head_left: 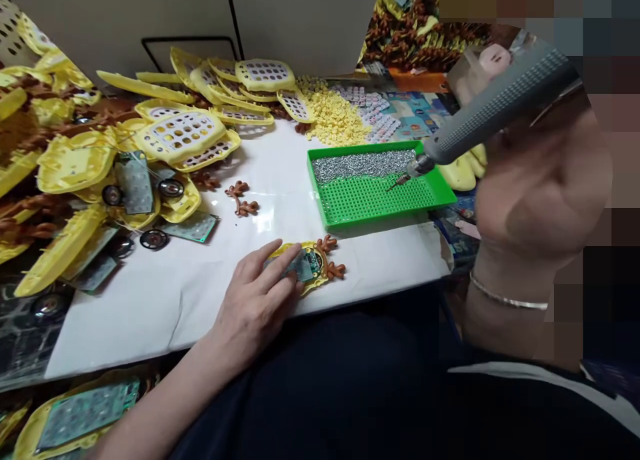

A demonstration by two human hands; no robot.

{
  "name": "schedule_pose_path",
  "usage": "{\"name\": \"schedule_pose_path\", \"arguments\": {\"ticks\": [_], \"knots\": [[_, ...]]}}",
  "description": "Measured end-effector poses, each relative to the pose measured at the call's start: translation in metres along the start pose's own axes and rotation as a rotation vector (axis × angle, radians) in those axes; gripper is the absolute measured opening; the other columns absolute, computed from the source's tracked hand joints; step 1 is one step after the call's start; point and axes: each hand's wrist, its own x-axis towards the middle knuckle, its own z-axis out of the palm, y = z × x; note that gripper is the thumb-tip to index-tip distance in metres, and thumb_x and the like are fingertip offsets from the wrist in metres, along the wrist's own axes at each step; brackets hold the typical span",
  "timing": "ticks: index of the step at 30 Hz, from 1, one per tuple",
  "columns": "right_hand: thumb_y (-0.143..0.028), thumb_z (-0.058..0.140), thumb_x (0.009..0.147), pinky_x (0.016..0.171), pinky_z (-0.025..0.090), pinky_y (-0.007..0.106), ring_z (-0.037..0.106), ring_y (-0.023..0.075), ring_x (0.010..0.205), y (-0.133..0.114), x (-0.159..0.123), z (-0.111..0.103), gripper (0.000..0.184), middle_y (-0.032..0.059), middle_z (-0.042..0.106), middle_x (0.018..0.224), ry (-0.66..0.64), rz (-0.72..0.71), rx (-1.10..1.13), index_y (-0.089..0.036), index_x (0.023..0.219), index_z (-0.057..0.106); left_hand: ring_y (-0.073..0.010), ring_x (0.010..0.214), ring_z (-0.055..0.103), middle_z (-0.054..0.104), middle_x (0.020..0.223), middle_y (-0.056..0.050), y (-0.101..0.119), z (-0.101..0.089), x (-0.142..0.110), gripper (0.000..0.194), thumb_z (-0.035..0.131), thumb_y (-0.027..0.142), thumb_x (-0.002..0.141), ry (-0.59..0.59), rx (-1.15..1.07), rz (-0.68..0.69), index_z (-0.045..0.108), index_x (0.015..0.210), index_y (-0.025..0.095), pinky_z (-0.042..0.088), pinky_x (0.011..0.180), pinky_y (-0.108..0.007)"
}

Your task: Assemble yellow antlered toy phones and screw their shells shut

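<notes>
My left hand holds a small yellow toy shell down on the white table, index finger stretched across the green circuit board inside it. The shell lies open side up, and brown antlers stick out from its right end. In my raised right hand is a grey electric screwdriver, its handle slanting down to the left. The bit's tip hovers over a green tray holding many small silver screws; I cannot tell whether a screw sits on it.
Yellow shells with boards and round speakers crowd the left of the white table. Perforated yellow covers are stacked behind. Small yellow pieces lie heaped behind the tray. Loose brown antlers rest mid-table.
</notes>
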Motion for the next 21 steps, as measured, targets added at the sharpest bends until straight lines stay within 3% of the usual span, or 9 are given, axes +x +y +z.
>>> {"name": "schedule_pose_path", "arguments": {"ticks": [2,4,7,10,14,18,21], "knots": [[-0.054,0.052,0.089,0.092,0.057,0.039,0.064,0.0206,0.116,0.006,0.018,-0.004,0.021,-0.0086,0.068,0.109,0.197,-0.201,0.095,-0.048,0.103,0.067,-0.0305,0.112,0.061,0.072,0.116,-0.014,-0.001,0.001,0.0,0.008,0.061,0.009,0.087,-0.028,-0.051,0.013,0.058,0.082,0.014,0.054,0.087,-0.043],[-0.048,0.071,0.078,0.091,0.058,0.038,0.071,0.0204,0.097,0.012,0.033,-0.007,0.016,-0.0067,0.074,0.101,0.24,-0.311,0.158,-0.042,0.094,0.07,-0.0299,0.109,0.062,0.072,0.115,-0.013,-0.002,0.001,0.0,0.009,0.061,0.007,0.087,-0.035,-0.075,0.011,0.057,0.083,0.014,0.055,0.086,-0.043],[-0.058,0.076,0.069,0.091,0.058,0.034,0.069,0.0213,0.102,0.015,0.046,-0.004,0.036,-0.0042,0.075,0.099,0.127,-0.23,0.207,-0.038,0.099,0.071,-0.0299,0.108,0.063,0.073,0.115,-0.012,-0.002,0.001,0.0,0.009,0.061,0.008,0.087,-0.042,-0.077,-0.005,0.057,0.084,0.015,0.056,0.085,-0.043],[-0.058,0.074,0.071,0.089,0.057,0.029,0.068,0.0196,0.104,0.01,0.049,0.005,0.048,-0.0037,0.072,0.095,0.065,-0.133,0.243,-0.036,0.114,0.066,-0.029,0.109,0.063,0.073,0.115,-0.01,-0.002,0.001,0.001,0.008,0.06,0.009,0.088,-0.05,-0.077,-0.015,0.057,0.084,0.016,0.056,0.086,-0.043],[-0.066,0.059,0.08,0.081,0.058,0.026,0.069,0.0153,0.091,0.001,0.051,0.014,0.049,-0.0034,0.069,0.09,0.039,-0.092,0.385,-0.033,0.115,0.065,-0.0268,0.108,0.064,0.074,0.113,-0.01,-0.002,0.0,0.002,0.008,0.057,0.009,0.09,-0.031,-0.072,-0.008,0.058,0.086,0.016,0.056,0.086,-0.04],[-0.059,0.069,0.074,0.086,0.059,0.033,0.068,0.0189,0.104,0.002,0.049,0.005,0.052,-0.0027,0.071,0.109,-0.025,-0.031,0.517,-0.034,0.118,0.06,-0.0258,0.109,0.063,0.074,0.113,-0.009,-0.005,0.002,0.0,0.009,0.055,0.01,0.091,-0.032,-0.042,0.029,0.058,0.087,0.016,0.056,0.085,-0.038],[-0.049,0.074,0.076,0.085,0.058,0.03,0.07,0.0153,0.098,0.009,0.047,-0.008,0.049,-0.0011,0.072,0.112,-0.122,-0.003,0.546,-0.033,0.119,0.058,-0.0264,0.113,0.061,0.073,0.117,-0.009,-0.01,0.005,-0.004,0.007,0.057,0.01,0.09,-0.048,-0.009,0.078,0.059,0.09,0.017,0.055,0.086,-0.038]]}}
